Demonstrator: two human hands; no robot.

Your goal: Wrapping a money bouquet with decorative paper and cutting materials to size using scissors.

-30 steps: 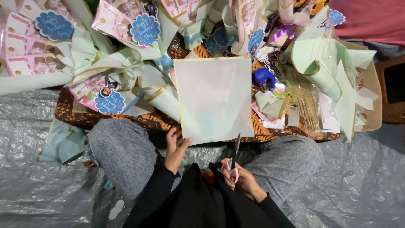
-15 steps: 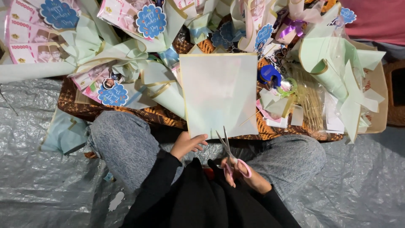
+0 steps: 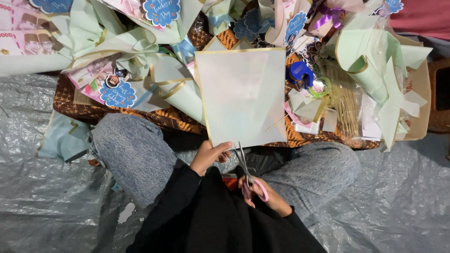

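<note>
Left hand (image 3: pixel 212 156) pinches the near edge of a pale gold-edged paper sheet (image 3: pixel 241 96) while the right hand (image 3: pixel 265 194) grips pink-handled scissors (image 3: pixel 247 174), blades at that edge. Beyond lies a clutter — folded pale-green wrapping paper (image 3: pixel 375 70), blue scalloped tags (image 3: pixel 161 10) — on a batik cloth (image 3: pixel 140 117) over grey plastic sheeting (image 3: pixel 42 201); a brown cardboard tray (image 3: pixel 422 89) sits at right.

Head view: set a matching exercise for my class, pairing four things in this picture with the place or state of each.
Things:
1. pale sheet
2. scissors
3. blue tape dispenser
4. grey plastic sheeting

Places or states:
A. spread over the floor
B. in the right hand, blades open at the sheet's lower edge
C. pinched at its lower edge by the left hand
D. just right of the sheet

Pairs: 1-C, 2-B, 3-D, 4-A
</note>
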